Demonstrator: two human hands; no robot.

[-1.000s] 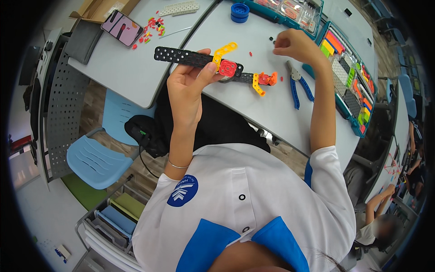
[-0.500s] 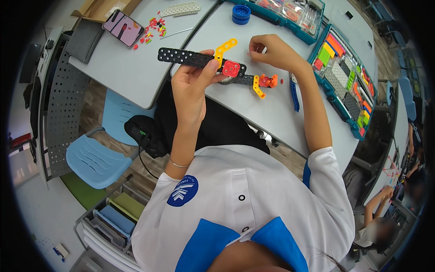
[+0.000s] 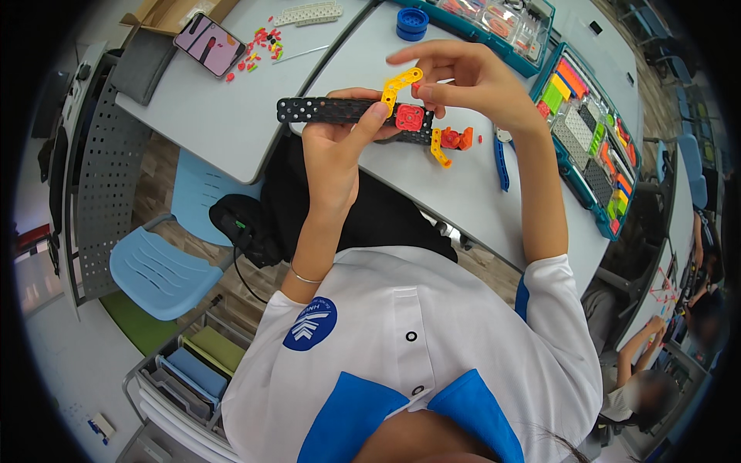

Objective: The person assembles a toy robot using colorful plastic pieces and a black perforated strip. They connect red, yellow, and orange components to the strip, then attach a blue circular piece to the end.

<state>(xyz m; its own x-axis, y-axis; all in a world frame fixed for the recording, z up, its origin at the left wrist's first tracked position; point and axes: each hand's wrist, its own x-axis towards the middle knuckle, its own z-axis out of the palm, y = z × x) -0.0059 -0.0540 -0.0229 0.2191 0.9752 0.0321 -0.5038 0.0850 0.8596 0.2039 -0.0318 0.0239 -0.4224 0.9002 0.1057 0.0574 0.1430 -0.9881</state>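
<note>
My left hand (image 3: 332, 158) grips a black perforated beam (image 3: 312, 110) from a building kit, thumb on top. Attached to it are a yellow angled beam (image 3: 399, 83), which slants up to the right, and a red square block (image 3: 409, 117). Between thumb and finger of my right hand (image 3: 482, 83) is a small red peg (image 3: 416, 90), right beside the yellow beam's upper end. Below, partly hidden behind the held beam, a second assembly lies on the table, with a yellow bent piece (image 3: 438, 147) and an orange-red connector (image 3: 457, 139).
A blue-handled tool (image 3: 502, 165) and a loose red piece (image 3: 480, 140) lie to the right. Teal kit cases (image 3: 580, 204) stand beyond. At the far left are a phone (image 3: 208, 45), scattered small pegs (image 3: 258, 48) and a grey plate (image 3: 309, 13); a blue wheel (image 3: 411, 24) sits at the back.
My right hand has moved in with the red peg to the yellow beam, its fingers spreading. The beam in my left hand has shifted slightly right and down.
</note>
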